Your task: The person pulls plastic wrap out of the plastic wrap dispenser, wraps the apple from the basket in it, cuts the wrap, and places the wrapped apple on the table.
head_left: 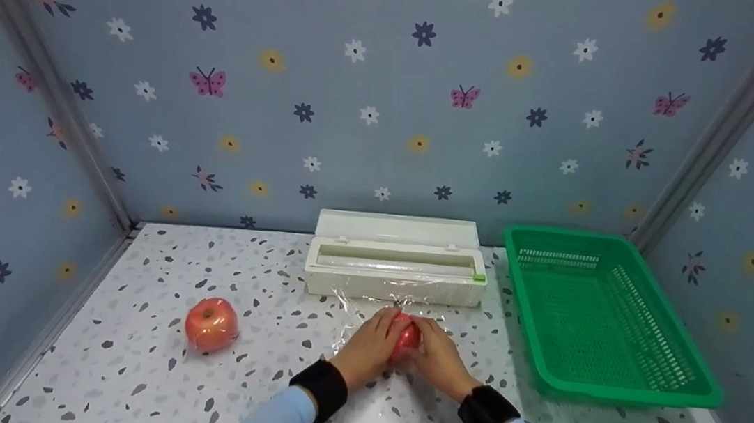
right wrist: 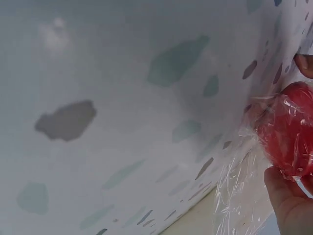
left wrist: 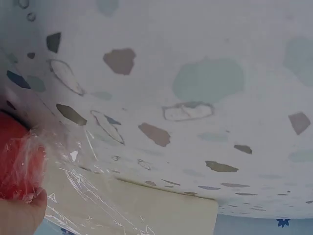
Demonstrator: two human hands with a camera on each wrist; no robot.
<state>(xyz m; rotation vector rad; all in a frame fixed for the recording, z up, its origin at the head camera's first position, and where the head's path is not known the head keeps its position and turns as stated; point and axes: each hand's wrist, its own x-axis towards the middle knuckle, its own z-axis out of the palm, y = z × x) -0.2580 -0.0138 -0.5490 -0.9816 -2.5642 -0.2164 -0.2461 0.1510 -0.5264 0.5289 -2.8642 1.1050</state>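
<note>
Between my two hands is a red apple [head_left: 408,335] with clear plastic wrap [right wrist: 234,196] around part of it. My left hand [head_left: 368,346] holds the apple's left side, and my right hand [head_left: 442,363] grips it from the right. In the left wrist view, the wrap lies crinkled over the apple [left wrist: 19,166] and stretches off beside it. The right wrist view shows fingers against the wrapped apple [right wrist: 288,134]. Loose film spreads on the table toward a white wrap dispenser [head_left: 393,288], whose lid is up with a roll inside.
A second apple [head_left: 211,324], shiny as if covered in film, sits on the left of the speckled table [head_left: 143,369]. A green basket [head_left: 617,392] stands at the right. A flower-patterned wall [head_left: 389,94] rises behind the dispenser, with side panels left and right.
</note>
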